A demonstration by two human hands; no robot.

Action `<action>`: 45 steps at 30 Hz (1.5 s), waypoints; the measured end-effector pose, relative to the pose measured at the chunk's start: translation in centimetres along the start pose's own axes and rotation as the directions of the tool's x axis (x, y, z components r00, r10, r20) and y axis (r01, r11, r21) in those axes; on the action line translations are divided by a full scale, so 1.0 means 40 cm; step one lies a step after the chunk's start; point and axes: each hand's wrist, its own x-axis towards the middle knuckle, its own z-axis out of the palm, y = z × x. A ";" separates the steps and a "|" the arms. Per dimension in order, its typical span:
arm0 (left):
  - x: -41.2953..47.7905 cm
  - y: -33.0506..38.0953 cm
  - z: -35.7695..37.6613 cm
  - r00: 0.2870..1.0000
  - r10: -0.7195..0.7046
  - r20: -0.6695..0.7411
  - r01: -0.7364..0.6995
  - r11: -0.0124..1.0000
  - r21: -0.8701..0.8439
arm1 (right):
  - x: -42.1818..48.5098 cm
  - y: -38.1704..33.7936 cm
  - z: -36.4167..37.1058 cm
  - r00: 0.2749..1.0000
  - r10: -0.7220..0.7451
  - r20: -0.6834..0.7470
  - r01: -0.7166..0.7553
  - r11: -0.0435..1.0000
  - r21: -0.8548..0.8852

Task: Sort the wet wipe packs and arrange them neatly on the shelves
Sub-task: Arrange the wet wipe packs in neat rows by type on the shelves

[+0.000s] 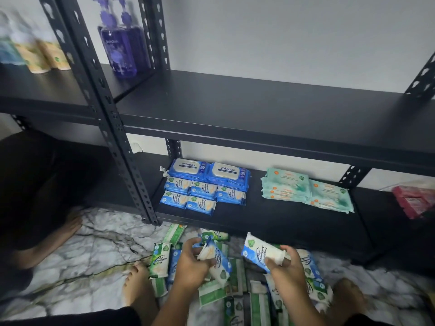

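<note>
Left hand: fingers curled round a blue pack.
Right hand: grips a second blue pack, tilted up.
Pile: green and blue packs on the floor, under both hands.
Bottom shelf: just beyond the hands, holding sorted blue packs and, to their right, pale green stacks.

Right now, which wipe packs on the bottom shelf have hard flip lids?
The two big blue antabax packs at the back left; the small blue packs in front and the mint packs show none.
</note>
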 end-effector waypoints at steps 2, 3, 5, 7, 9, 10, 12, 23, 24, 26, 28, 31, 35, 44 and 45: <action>0.014 -0.011 -0.010 0.998 -0.037 -0.056 0.033 0.997 -0.063 | 0.009 0.001 0.008 1.000 -0.017 -0.016 0.018 0.997 0.075; 0.017 -0.013 -0.014 0.996 -0.045 -0.071 0.040 0.996 -0.082 | 0.013 0.000 0.012 0.999 -0.034 -0.031 0.037 0.996 0.087; 0.014 -0.013 -0.018 0.997 -0.076 -0.027 0.072 0.987 -0.141 | 0.017 -0.008 0.020 0.997 -0.062 -0.045 0.068 0.988 0.142; 0.017 -0.016 -0.017 0.993 -0.105 0.049 0.112 0.979 -0.169 | 0.023 -0.015 0.032 0.997 -0.066 -0.047 0.075 0.977 0.200; 0.024 -0.009 -0.015 0.994 -0.090 0.067 0.088 0.996 0.029 | 0.035 -0.020 0.049 0.998 -0.058 -0.029 0.063 0.975 0.214; 0.032 -0.009 -0.015 0.994 -0.076 0.072 0.068 0.991 0.115 | 0.042 -0.023 0.057 0.998 -0.057 -0.017 0.060 0.975 0.216; 0.037 0.011 -0.009 0.987 -0.114 0.111 0.098 0.986 0.136 | 0.059 -0.032 0.074 0.999 -0.053 -0.010 0.054 0.975 0.216; 0.159 0.026 0.009 0.962 -0.203 0.180 0.240 0.947 -0.212 | 0.209 -0.031 0.172 1.000 0.005 -0.012 -0.002 0.975 0.221; 0.168 0.035 0.008 0.969 -0.189 0.159 0.214 0.964 -0.155 | 0.224 -0.029 0.184 1.000 0.014 -0.013 -0.011 0.973 0.232; 0.201 0.047 0.002 0.979 -0.135 0.151 0.144 0.988 -0.051 | 0.259 -0.023 0.214 0.999 0.042 -0.009 -0.038 0.967 0.252; 0.248 0.065 -0.010 0.982 -0.068 0.173 0.064 0.997 0.033 | 0.292 -0.015 0.245 0.997 0.076 -0.006 -0.072 0.959 0.273; 0.358 0.096 -0.042 0.967 -0.020 0.253 -0.035 0.977 0.210 | 0.340 -0.003 0.297 0.995 0.101 0.018 -0.102 0.957 0.271; 0.490 0.144 -0.068 0.990 0.127 0.065 -0.141 0.943 0.302 | 0.407 0.008 0.361 0.987 0.160 0.025 -0.161 0.952 0.260; 0.672 0.083 -0.048 0.961 0.193 -0.200 -0.099 0.910 0.402 | 0.491 0.056 0.446 0.972 0.228 -0.053 -0.221 0.968 0.122; 0.677 0.074 -0.040 0.957 0.191 -0.219 -0.082 0.900 0.428 | 0.493 0.058 0.451 0.977 0.199 -0.074 -0.194 0.979 0.067</action>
